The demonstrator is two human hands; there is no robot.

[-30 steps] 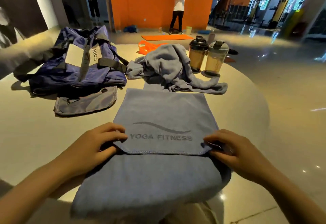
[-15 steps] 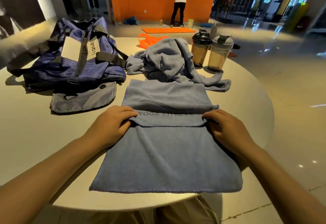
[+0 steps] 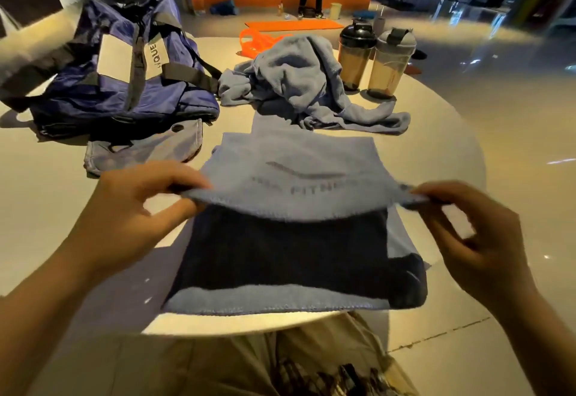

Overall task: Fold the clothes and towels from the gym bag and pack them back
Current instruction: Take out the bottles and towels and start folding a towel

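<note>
Moved: towel point(image 3: 299, 183) edge, flat on bench point(image 3: 436, 134) 0.5 s ago, now lifted.
Hands: left point(image 3: 131, 208) & right point(image 3: 477, 233) each pinch a corner.
Risk: unequal pull, crooked fold; near hem could slip off bench.

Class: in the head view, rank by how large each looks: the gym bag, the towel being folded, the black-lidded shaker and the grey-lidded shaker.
1. Towel, though nearest the camera, so inflated.
2. Gym bag.
3. The two shakers, black-lidded and grey-lidded, look alike; no ranking.
</note>
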